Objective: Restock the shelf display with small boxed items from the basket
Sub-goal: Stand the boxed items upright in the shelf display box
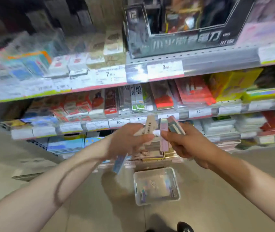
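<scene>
I have both grips loaded. My left hand (130, 138) is clamped on a fanned handful of small boxes (150, 127), with a blue box (120, 163) hanging loose below its palm. My right hand (182, 141) pinches a pink box (164, 139) and a grey-green one (175, 127) just beside the left bundle.

The worry is that blue box: it looks barely caught and, I judge, could slip to the floor (99, 206) if I shift my left fingers to pass anything across. Too many boxes per hand also risks spilling the fan.

The basket (156, 185) sits on the floor below my hands, some boxes left inside. Ahead and above the grips run the shelves (99, 84) with price tags, tightly packed; blur hides which slot is open.
</scene>
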The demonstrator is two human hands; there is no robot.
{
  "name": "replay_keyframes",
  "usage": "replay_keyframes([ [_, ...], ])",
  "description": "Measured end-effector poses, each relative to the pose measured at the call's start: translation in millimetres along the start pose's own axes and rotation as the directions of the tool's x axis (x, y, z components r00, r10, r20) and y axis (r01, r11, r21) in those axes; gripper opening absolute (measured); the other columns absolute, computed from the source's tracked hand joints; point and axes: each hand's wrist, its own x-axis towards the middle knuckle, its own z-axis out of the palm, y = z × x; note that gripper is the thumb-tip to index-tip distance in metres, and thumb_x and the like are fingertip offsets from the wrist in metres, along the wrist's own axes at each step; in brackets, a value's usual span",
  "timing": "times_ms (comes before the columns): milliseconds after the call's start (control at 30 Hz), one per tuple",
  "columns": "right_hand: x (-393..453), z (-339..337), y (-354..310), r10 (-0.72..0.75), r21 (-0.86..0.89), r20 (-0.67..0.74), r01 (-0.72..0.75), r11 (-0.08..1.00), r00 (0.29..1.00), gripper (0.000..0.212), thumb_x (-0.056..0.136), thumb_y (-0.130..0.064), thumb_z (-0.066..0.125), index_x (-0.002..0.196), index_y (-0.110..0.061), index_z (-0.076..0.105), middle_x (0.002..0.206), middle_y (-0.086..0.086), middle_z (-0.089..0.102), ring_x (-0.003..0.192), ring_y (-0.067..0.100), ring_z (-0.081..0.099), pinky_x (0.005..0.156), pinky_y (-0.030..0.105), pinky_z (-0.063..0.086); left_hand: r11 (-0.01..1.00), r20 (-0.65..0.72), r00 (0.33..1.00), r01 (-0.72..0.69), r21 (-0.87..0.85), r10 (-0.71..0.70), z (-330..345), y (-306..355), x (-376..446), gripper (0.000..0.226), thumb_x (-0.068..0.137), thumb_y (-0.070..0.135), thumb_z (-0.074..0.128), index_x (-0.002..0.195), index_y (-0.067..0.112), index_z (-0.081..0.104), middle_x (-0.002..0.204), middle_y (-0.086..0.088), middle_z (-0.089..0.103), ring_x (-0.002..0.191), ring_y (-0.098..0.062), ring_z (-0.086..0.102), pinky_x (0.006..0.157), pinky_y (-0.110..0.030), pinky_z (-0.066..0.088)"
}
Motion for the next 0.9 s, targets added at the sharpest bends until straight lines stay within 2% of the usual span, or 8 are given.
replay_keyframes([
  [200, -40, 11, -92, -0.104, 0.046, -0.029, 0.105, 0.993, 0.994, 0.038, 0.090, -0.016, 0.052, 0.052, -0.021, 0.048, 0.039, -0.009, 0.030, 0.033, 0.007, 0.019, 0.035, 0.012, 0.015, 0.998, 0.006, 0.999, -0.054, -0.017, 0.054, -28, 88, -40, 0.027, 0.096, 0.019, 0.049, 0.070, 0.014, 0.041, 0.030, 0.006, 0.037, 0.030, -0.002, 0.029, 0.042, -0.023, 0.026],
  [267, -51, 15, -118, -0.142, 0.067, -0.027, 0.143, 0.987, 0.990, 0.038, 0.092, -0.015, 0.050, 0.056, -0.024, 0.057, 0.039, -0.009, 0.029, 0.031, 0.005, 0.019, 0.033, 0.012, 0.015, 0.995, 0.029, 0.996, -0.079, -0.063, 0.081, -39, 110, -51, 0.020, 0.096, 0.020, 0.048, 0.080, 0.009, 0.046, 0.031, 0.008, 0.036, 0.030, -0.003, 0.029, 0.039, -0.019, 0.027],
  [367, -64, 19, -150, -0.180, 0.121, -0.046, 0.184, 0.975, 0.983, 0.021, 0.093, -0.014, 0.047, 0.076, -0.019, 0.059, 0.041, -0.007, 0.029, 0.031, 0.004, 0.018, 0.032, 0.012, 0.012, 0.992, 0.021, 0.992, -0.127, -0.025, 0.127, -53, 136, -62, 0.029, 0.095, 0.024, 0.049, 0.107, -0.002, 0.046, 0.031, 0.006, 0.035, 0.029, -0.007, 0.028, 0.044, -0.024, 0.030],
  [500, -78, 23, -190, -0.281, 0.109, -0.078, 0.288, 0.951, 0.957, 0.024, 0.096, -0.014, 0.041, 0.073, -0.010, 0.048, 0.029, -0.006, 0.039, 0.027, 0.002, 0.019, 0.031, 0.011, 0.013, 0.981, 0.019, 0.981, -0.191, 0.027, 0.191, -67, 165, -77, 0.022, 0.095, 0.023, 0.049, 0.080, 0.008, 0.043, 0.035, 0.003, 0.034, 0.029, -0.007, 0.027, 0.040, -0.022, 0.028],
  [567, -83, 25, -207, -0.328, 0.051, -0.093, 0.333, 0.941, 0.940, 0.029, 0.095, -0.015, 0.043, 0.067, -0.014, 0.040, 0.033, -0.008, 0.035, 0.029, 0.004, 0.019, 0.034, 0.012, 0.014, 0.976, 0.014, 0.978, -0.207, 0.072, 0.207, -72, 176, -83, 0.027, 0.095, 0.024, 0.050, 0.072, 0.011, 0.040, 0.040, 0.001, 0.034, 0.031, -0.008, 0.026, 0.039, -0.020, 0.027],
  [667, -87, 26, -227, -0.370, -0.105, -0.113, 0.359, 0.927, 0.922, 0.021, 0.091, -0.019, 0.049, 0.072, -0.012, 0.046, 0.044, -0.002, 0.029, 0.031, 0.007, 0.019, 0.037, 0.014, 0.014, 0.967, 0.041, 0.975, -0.224, 0.125, 0.220, -75, 188, -90, 0.028, 0.094, 0.027, 0.051, 0.072, 0.012, 0.041, 0.048, -0.004, 0.034, 0.033, -0.009, 0.027, 0.039, -0.019, 0.028],
  [800, -95, 31, -248, -0.439, -0.281, -0.008, 0.420, 0.863, 0.898, 0.024, 0.088, -0.027, 0.057, 0.073, -0.009, 0.058, 0.049, 0.001, 0.045, 0.030, 0.005, 0.024, 0.035, 0.013, 0.016, 0.969, 0.077, 0.974, -0.220, 0.115, 0.212, -72, 203, -93, 0.027, 0.096, 0.023, 0.049, 0.070, 0.015, 0.042, 0.044, 0.009, 0.038, 0.031, -0.005, 0.029, 0.039, -0.020, 0.027],
  [900, -98, 31, -257, -0.468, -0.375, -0.002, 0.433, 0.820, 0.884, 0.023, 0.086, -0.016, 0.060, 0.066, -0.008, 0.053, 0.036, -0.006, 0.044, 0.025, 0.002, 0.025, 0.030, 0.012, 0.018, 0.974, 0.086, 0.976, -0.209, 0.091, 0.202, -67, 214, -89, 0.023, 0.096, 0.024, 0.048, 0.080, 0.009, 0.041, 0.050, 0.004, 0.036, 0.031, -0.005, 0.030, 0.037, -0.018, 0.030],
])
